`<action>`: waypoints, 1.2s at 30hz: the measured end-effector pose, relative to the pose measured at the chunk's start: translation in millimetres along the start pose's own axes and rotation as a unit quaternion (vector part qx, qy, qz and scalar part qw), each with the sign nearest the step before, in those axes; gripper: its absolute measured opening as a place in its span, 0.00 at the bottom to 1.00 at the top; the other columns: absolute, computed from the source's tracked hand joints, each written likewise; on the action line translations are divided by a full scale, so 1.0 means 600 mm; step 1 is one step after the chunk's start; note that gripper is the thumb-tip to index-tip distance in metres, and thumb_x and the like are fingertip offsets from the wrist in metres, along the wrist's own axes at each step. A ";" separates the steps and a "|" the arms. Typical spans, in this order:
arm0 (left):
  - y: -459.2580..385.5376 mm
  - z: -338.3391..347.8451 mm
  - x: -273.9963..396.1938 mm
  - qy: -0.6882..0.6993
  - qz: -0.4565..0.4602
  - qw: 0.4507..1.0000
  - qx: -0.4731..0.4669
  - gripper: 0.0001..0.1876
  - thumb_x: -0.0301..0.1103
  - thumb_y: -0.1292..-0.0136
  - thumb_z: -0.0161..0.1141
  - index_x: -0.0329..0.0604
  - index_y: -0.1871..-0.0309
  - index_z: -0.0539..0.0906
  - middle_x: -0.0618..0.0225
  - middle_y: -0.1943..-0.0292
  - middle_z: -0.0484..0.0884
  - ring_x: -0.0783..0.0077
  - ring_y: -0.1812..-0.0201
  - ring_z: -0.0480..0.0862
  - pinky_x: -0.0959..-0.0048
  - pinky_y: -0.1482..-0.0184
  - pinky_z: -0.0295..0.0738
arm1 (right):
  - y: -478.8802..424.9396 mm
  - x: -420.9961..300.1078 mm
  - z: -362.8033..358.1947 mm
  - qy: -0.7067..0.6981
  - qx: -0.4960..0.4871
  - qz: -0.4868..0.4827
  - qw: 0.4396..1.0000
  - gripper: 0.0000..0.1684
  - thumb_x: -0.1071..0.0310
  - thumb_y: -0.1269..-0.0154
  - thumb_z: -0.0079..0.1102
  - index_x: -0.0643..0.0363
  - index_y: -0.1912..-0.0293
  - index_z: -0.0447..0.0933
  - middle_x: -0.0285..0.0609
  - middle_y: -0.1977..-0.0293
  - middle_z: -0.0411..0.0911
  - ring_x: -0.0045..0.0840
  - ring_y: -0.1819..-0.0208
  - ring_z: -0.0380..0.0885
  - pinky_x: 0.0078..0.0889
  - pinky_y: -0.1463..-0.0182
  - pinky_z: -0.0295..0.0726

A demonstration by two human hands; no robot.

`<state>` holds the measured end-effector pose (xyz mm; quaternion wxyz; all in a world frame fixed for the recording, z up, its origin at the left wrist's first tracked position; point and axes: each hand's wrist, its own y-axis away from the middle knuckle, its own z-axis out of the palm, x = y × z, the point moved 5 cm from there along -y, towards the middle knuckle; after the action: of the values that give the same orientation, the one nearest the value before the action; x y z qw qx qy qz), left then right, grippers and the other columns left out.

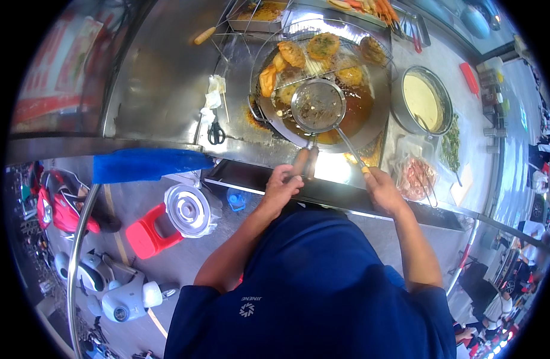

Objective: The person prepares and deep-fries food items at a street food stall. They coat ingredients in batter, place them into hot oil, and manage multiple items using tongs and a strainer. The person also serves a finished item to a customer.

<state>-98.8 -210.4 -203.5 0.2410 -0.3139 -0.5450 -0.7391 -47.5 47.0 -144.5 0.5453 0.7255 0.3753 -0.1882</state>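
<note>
My right hand (384,190) grips the handle of a round fine-mesh skimmer (318,106), whose mesh lies over the oil in a wide metal frying pan (381,105). My left hand (282,185) is at the wooden handles (306,162) of a tool that reaches the pan's near edge; the tool's head cannot be made out, and the fingers are curled at the handles. Several golden fried patties (323,45) rest on a wire draining rack (302,80) across the far part of the pan. Yellow pieces (349,76) show beneath the rack, and small crumbs lie in the oil.
Right of the pan stand a pot of pale batter (419,99), a bag of raw meat (416,178) and chopped greens (450,146). Black-handled scissors (216,133) lie left. A blue cloth (153,165) hangs on the counter's edge; a red stool (150,233) and lidded bucket (189,210) stand below.
</note>
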 end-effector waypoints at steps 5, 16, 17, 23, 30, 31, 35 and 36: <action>0.003 0.034 -0.025 -0.021 0.008 0.998 -0.056 0.24 0.32 0.42 0.60 0.36 0.45 0.65 0.56 0.57 0.78 0.71 0.60 0.81 0.74 0.63 0.76 | -0.021 -0.026 -0.014 0.136 0.017 -0.051 0.989 0.16 0.59 0.32 0.45 0.65 0.59 0.71 0.40 0.78 0.70 0.23 0.77 0.70 0.31 0.72 0.68; 0.017 0.039 -0.019 -0.016 -0.030 0.999 -0.010 0.22 0.33 0.38 0.57 0.38 0.43 0.65 0.60 0.55 0.77 0.72 0.58 0.80 0.75 0.59 0.73 | -0.082 -0.046 0.079 -0.133 -0.065 0.041 0.988 0.15 0.60 0.31 0.43 0.63 0.58 0.72 0.33 0.83 0.65 0.16 0.87 0.60 0.21 0.84 0.61; 0.017 0.039 -0.018 -0.011 -0.032 0.999 -0.002 0.22 0.33 0.38 0.57 0.37 0.43 0.65 0.60 0.56 0.77 0.72 0.58 0.80 0.75 0.59 0.73 | -0.086 -0.052 0.088 -0.150 -0.068 0.039 0.986 0.15 0.60 0.31 0.43 0.62 0.59 0.72 0.33 0.84 0.64 0.16 0.88 0.59 0.21 0.85 0.60; 0.029 0.043 -0.009 -0.010 -0.059 0.997 0.044 0.21 0.33 0.38 0.56 0.37 0.43 0.67 0.63 0.57 0.78 0.73 0.58 0.80 0.75 0.59 0.72 | -0.150 -0.054 0.086 0.024 0.041 -0.059 0.997 0.18 0.58 0.33 0.45 0.65 0.60 0.72 0.58 0.69 0.76 0.47 0.65 0.76 0.43 0.59 0.72; 0.032 0.040 -0.020 0.013 -0.047 0.996 0.071 0.19 0.33 0.37 0.55 0.37 0.44 0.68 0.62 0.55 0.77 0.72 0.57 0.79 0.76 0.57 0.72 | -0.165 -0.065 0.024 0.159 0.054 -0.119 0.979 0.16 0.60 0.35 0.46 0.63 0.58 0.72 0.61 0.64 0.76 0.53 0.58 0.74 0.49 0.55 0.71; 0.032 0.038 -0.025 0.016 -0.046 0.996 0.073 0.19 0.33 0.37 0.55 0.37 0.45 0.69 0.62 0.55 0.77 0.71 0.56 0.79 0.76 0.57 0.72 | -0.166 -0.063 0.019 0.170 0.053 -0.129 0.976 0.16 0.60 0.35 0.46 0.63 0.58 0.72 0.61 0.64 0.76 0.53 0.58 0.74 0.49 0.55 0.71; 0.033 0.029 -0.036 0.014 -0.054 0.995 0.085 0.19 0.34 0.37 0.55 0.37 0.44 0.68 0.62 0.54 0.76 0.71 0.55 0.78 0.74 0.55 0.72 | -0.162 -0.054 0.012 0.181 0.042 -0.140 0.973 0.15 0.62 0.36 0.47 0.64 0.58 0.72 0.61 0.64 0.76 0.53 0.58 0.74 0.49 0.55 0.71; 0.035 0.026 -0.036 0.014 -0.058 0.994 0.086 0.20 0.35 0.37 0.55 0.38 0.44 0.68 0.62 0.53 0.76 0.71 0.55 0.78 0.74 0.55 0.72 | -0.160 -0.050 0.013 0.177 0.037 -0.141 0.973 0.15 0.62 0.36 0.47 0.64 0.58 0.72 0.61 0.64 0.76 0.53 0.58 0.74 0.49 0.55 0.71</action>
<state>-65.8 -201.1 -202.1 0.2321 -0.2494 -0.6205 -0.7063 -138.0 41.7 -189.0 0.4108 0.7069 0.5570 -0.1460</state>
